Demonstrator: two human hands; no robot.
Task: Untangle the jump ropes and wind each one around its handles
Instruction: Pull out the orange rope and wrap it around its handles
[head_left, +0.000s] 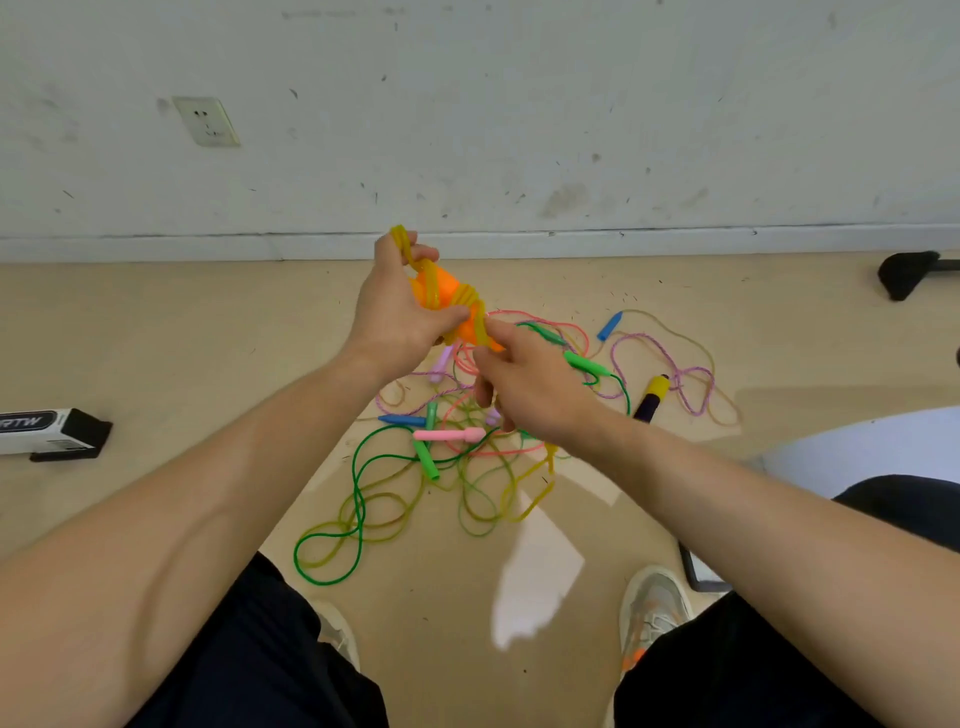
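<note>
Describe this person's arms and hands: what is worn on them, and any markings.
The left hand and right hand are bare: no gloves, rings, watch or bands show. The left forearm and right forearm are uncovered to the picture's edge, with no sleeve in view and no markings that I can make out.

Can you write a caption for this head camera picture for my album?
Left hand grips orange plastic handles; right hand pinches the translucent yellow rope wrapped round them.
</note>
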